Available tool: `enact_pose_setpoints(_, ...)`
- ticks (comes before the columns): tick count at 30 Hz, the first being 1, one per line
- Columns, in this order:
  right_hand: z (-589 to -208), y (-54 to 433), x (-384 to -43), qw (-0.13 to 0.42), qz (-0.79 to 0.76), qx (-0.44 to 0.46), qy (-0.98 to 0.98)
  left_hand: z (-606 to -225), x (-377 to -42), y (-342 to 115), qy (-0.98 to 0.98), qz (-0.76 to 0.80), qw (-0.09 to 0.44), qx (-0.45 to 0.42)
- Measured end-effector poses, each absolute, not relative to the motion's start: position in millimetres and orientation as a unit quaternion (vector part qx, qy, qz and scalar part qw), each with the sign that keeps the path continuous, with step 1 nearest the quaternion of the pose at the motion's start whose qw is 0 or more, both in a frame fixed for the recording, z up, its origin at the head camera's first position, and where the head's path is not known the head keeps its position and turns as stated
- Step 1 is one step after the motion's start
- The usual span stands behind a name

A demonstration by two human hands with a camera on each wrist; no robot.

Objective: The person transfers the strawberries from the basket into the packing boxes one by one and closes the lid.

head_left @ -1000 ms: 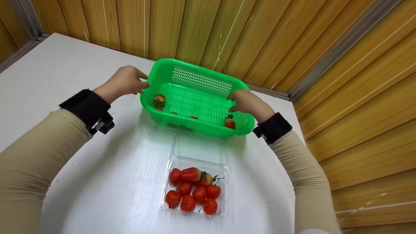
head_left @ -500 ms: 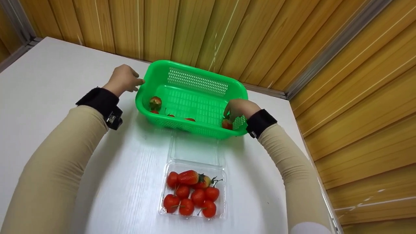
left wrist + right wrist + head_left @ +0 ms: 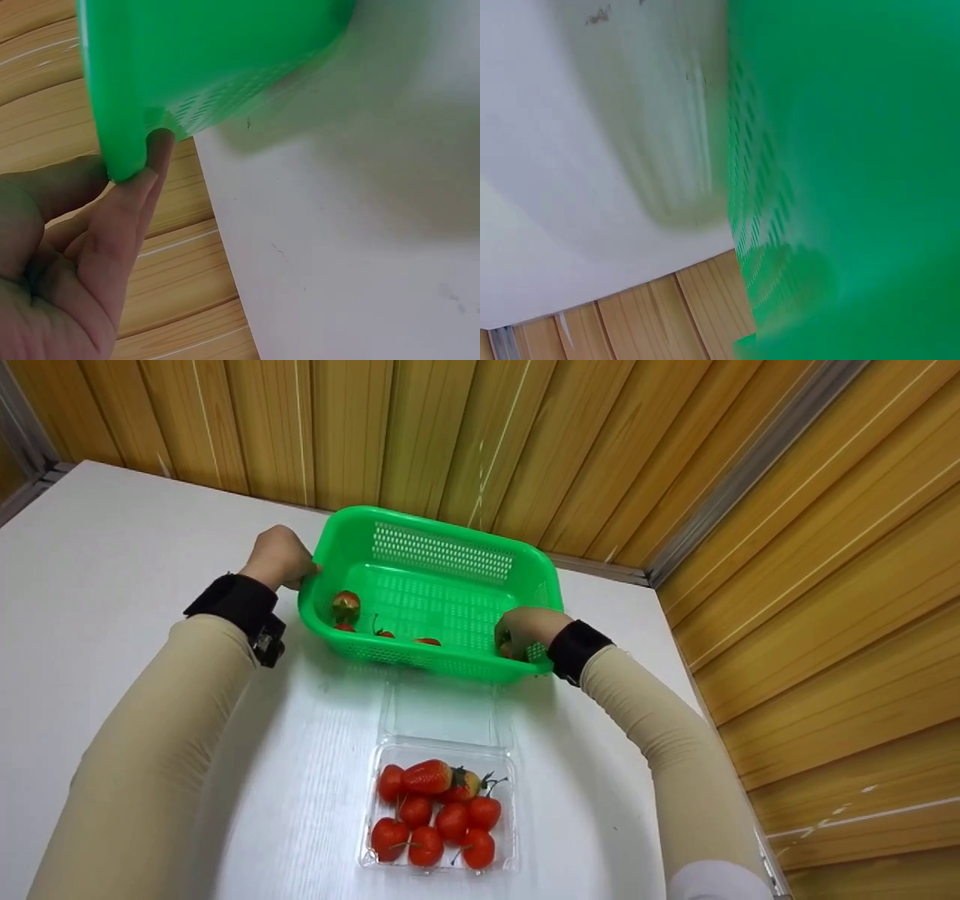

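Note:
A green plastic basket point(image 3: 450, 529) with perforated sides stands at the back of the white table. My left hand point(image 3: 281, 556) pinches its left rim between thumb and fingers, as the left wrist view shows up close. My right hand point(image 3: 531, 625) reaches inside at the right end, its fingers curled round a strawberry point(image 3: 507, 650), mostly covered. Another strawberry point(image 3: 346, 606) lies at the basket's left end, near a cherry point(image 3: 384, 634) and partly hidden red fruit point(image 3: 427, 642). The basket wall point(image 3: 840, 150) blocks the right wrist view of the hand.
Before the basket lies a clear plastic clamshell box point(image 3: 513, 840), its lid point(image 3: 439, 712) folded back toward the basket. Inside are several cherries point(image 3: 390, 838) and strawberries point(image 3: 426, 777). Wood-patterned panels point(image 3: 810, 660) enclose the table behind and on the right.
My right hand has gone down into the basket and taken hold of the strawberry at the right end. My left hand has closed its pinch on the left rim.

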State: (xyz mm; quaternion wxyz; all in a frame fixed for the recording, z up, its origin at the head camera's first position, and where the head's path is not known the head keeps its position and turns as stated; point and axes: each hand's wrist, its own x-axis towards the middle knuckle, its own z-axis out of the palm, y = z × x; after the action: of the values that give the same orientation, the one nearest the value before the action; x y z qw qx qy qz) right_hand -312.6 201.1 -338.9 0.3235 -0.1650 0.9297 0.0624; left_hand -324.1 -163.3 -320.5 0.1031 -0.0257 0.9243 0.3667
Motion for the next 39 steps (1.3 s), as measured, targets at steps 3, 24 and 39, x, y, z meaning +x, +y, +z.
enact_pose_setpoints(3,-343.8,202.0,-313.5,0.313,0.071,-0.186,0.929,-318.8,-323.6,-163.6,0.93,0.353,0.095,-0.021)
enact_pose_setpoints(24,-330.9,211.2,-310.2,0.269,-0.056,-0.175,0.946,-299.9,-300.7,-162.5,0.948,0.316,0.0,0.046)
enact_pose_setpoints(39,-285.7,223.2,-275.3,0.141,-0.113,-0.268,0.946,-270.9,-231.5,-129.2,0.911,0.356,0.094,0.185)
